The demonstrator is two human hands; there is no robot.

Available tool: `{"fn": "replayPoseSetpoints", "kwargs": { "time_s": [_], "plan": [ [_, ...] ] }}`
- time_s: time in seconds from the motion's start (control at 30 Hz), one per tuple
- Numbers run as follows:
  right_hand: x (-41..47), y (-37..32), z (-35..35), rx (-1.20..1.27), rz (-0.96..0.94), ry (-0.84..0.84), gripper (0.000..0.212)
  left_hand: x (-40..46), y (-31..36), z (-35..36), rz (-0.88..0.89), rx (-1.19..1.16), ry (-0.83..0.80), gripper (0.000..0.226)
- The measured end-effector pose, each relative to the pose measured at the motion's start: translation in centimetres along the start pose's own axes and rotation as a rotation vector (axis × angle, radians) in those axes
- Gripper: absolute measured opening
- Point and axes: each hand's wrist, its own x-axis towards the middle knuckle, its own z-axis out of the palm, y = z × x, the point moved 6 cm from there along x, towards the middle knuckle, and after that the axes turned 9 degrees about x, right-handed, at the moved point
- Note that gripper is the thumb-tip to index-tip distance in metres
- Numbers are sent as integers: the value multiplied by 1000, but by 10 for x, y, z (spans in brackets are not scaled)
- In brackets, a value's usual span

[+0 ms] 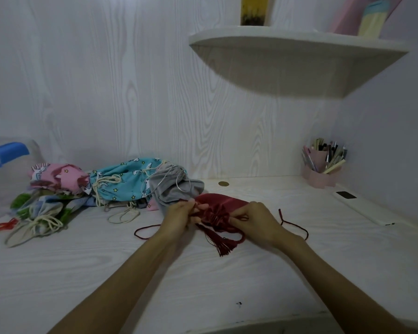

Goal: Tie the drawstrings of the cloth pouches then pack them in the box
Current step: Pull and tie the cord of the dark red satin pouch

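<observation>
Two hands at work on one dark red pouch [223, 201], lying on the white wood-grain worktop [106, 266] just in front of a heap of other pouches. Left hand [179, 213] and right hand [253, 220] at either side of the gathered satin mouth, fingers [237, 216] curled and pinching the bunched cloth and cord. One fringed tassel [223, 242] hanging from the mouth; thin red drawstring [295, 225] trailing off to both sides.

In the heap, at least five pouches countable — a grey one [176, 189], a turquoise star-print one [121, 177], a pink unicorn-print one [58, 175], a green-patterned one [22, 201], a pale one with thick cream cords [41, 220]; more beneath, too buried to count. One clear plastic box with a blue latch [9, 153], cut off at the left edge and blurred. One pink pen holder [322, 169] — pens too many and small to count. One brass-coloured disc [223, 183] by the wall. One rounded corner shelf [299, 42], its objects cut off at the top.
</observation>
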Motion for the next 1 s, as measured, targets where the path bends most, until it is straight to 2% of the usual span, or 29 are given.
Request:
{"fn": "replayPoseSetpoints", "kwargs": {
  "time_s": [0.03, 0.13, 0.23, 0.3, 0.37, 0.5, 0.57, 0.63, 0.73, 0.87, 1.0],
  "plan": [
    [0, -2, 1, 4, -7, -6, 40, 0, 0, -3, -9, 19, 11, 26],
    [3, -2, 4, 43, 15, -31, 12, 3, 4, -13, 28, 168, 1, 28],
    [4, -4, 1, 61, 21, -38, 10, 12, 24, -21, 226, 594, 22, 25],
    [2, -8, 0, 81, 12, -66, 17, 17, 38, -20, 333, 739, 36, 22],
    [1, -12, 2, 100, 7, -95, 24, 20, 45, -12, 361, 670, -1, 19],
    [3, -20, 5, 42, -22, -100, 18, 26, 32, 19, 177, 133, -267, 20],
    [1, -24, 2, 25, -31, -100, 13, 29, 27, 20, 110, 32, -265, 20],
    [-2, -26, -8, 69, -5, -102, 13, 27, 25, 11, 93, 200, -232, 23],
    [-3, -26, -32, 68, 96, -165, 22, 18, 19, 5, 60, 563, -332, 21],
    [-2, -30, -50, -66, 247, -476, 30, 12, 21, 4, 48, 723, -348, 16],
    [16, -50, -62, -42, 262, -465, 39, 13, 27, 11, 83, 837, -348, 23]
  ]
}}
